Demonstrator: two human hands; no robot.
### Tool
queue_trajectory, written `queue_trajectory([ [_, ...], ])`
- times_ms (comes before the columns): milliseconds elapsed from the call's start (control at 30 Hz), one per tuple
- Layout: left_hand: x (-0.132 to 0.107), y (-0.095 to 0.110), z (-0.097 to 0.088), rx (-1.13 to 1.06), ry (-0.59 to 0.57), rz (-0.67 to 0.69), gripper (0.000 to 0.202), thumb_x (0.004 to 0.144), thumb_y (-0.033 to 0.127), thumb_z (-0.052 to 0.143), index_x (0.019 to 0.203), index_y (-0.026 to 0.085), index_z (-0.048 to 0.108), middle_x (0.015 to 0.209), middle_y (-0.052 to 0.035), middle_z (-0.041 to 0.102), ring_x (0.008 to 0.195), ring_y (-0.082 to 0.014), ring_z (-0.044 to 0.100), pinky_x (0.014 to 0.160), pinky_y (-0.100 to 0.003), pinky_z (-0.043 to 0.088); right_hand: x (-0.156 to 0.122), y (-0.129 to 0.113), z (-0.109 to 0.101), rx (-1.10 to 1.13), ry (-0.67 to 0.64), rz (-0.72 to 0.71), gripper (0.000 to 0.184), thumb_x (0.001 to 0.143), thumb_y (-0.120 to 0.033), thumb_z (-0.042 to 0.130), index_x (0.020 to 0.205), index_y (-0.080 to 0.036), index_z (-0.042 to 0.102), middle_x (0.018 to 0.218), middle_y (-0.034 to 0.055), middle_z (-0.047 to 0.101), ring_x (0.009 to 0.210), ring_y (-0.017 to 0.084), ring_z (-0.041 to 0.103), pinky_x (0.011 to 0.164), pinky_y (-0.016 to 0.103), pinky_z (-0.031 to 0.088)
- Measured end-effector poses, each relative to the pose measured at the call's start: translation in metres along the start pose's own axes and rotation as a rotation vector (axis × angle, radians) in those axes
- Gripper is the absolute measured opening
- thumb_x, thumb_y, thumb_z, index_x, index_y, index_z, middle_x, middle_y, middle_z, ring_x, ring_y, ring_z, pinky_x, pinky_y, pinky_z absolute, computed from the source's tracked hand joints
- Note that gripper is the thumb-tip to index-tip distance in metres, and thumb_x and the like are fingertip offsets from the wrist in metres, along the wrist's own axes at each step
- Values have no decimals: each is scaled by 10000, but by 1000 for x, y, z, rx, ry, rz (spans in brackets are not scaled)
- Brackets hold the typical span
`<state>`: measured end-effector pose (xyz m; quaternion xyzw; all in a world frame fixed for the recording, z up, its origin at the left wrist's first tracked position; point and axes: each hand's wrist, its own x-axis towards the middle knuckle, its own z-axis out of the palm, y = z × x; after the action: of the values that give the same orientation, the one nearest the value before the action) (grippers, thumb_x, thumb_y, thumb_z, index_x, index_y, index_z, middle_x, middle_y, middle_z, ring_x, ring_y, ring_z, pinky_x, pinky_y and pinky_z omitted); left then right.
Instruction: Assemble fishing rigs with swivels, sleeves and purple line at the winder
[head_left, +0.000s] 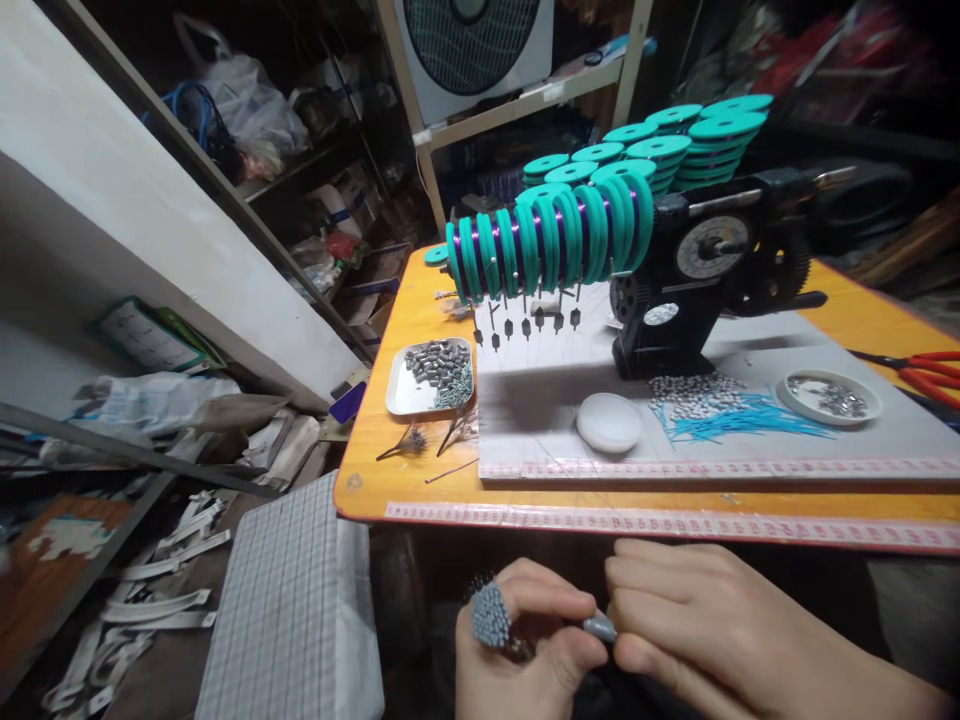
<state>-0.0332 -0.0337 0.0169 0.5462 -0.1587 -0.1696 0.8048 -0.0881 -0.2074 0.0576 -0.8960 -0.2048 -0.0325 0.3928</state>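
My left hand (pixel 525 640) is closed around a tight bundle of small grey sinkers (pixel 491 612), held below the table's front edge. My right hand (pixel 697 625) pinches a single grey sinker (pixel 600 627) against the left fingers. Above them on the orange table (pixel 390 470) stands a black winding machine (pixel 697 290). Its shaft carries a row of teal spools (pixel 547 245) wound with purple line, and small weights hang beneath them.
A white tray (pixel 405 400) of grey sinkers sits at the table's left. A white oval dish (pixel 609 422), teal wire pieces (pixel 739 418), a round dish (pixel 829 397) and red pliers (pixel 930 375) lie on the mat. Stacked teal spools (pixel 675 145) stand behind. Clutter covers the floor at left.
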Motion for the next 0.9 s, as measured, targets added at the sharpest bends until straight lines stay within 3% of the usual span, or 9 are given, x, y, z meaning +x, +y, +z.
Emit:
queue_trajectory([
  [67, 3, 1, -2, 54, -47, 63, 120, 727, 320, 839, 835, 278, 805, 723, -43, 694, 639, -136, 621, 561, -212, 460, -2, 1, 1, 32, -15, 5, 359, 1080, -381, 261, 835, -214, 463, 766, -16, 568, 686, 131, 506, 606, 283, 339],
  [167, 7, 9, -1, 168, -57, 132, 118, 688, 320, 865, 787, 291, 810, 665, -31, 701, 566, -117, 614, 499, -178, 438, -3, 0, 3, 62, -1, 4, 396, 1068, -439, 271, 839, -212, 501, 767, -9, 583, 681, 132, 524, 606, 270, 370],
  [267, 9, 17, 3, 337, -8, 245, 92, 686, 303, 865, 757, 285, 811, 623, -20, 696, 510, -113, 618, 469, -174, 460, 1, -5, 4, 40, 130, 1, 464, 1062, -467, 247, 812, -220, 550, 732, 3, 615, 635, 138, 559, 580, 258, 427],
  [367, 5, 16, 2, 556, 23, 418, 148, 737, 199, 822, 862, 278, 804, 675, -6, 691, 515, -111, 627, 471, -177, 490, 8, -13, 4, -10, 314, 10, 498, 1069, -411, 220, 756, -235, 565, 645, 12, 609, 561, 157, 557, 517, 270, 444],
  [467, 0, 10, -1, 666, 31, 493, 230, 776, 130, 773, 959, 270, 777, 736, 0, 692, 565, -119, 650, 515, -188, 525, 11, -18, 7, -25, 373, 37, 498, 1068, -339, 202, 748, -244, 572, 618, 21, 598, 550, 180, 550, 513, 299, 447],
  [733, -1, 7, 8, 585, 125, 458, 58, 810, 188, 754, 803, 243, 739, 682, 19, 698, 571, -119, 651, 543, -192, 519, 6, -13, 11, -29, 324, 46, 452, 1073, -345, 202, 781, -227, 525, 690, 21, 579, 621, 171, 557, 579, 299, 440],
  [900, -2, 8, 6, 170, 131, 324, 218, 809, 411, 754, 684, 244, 690, 543, 16, 624, 462, -102, 549, 469, -203, 429, 5, -1, 0, -145, 170, -17, 318, 1047, -282, 330, 853, -202, 569, 748, 34, 589, 660, 176, 546, 576, 292, 447],
])
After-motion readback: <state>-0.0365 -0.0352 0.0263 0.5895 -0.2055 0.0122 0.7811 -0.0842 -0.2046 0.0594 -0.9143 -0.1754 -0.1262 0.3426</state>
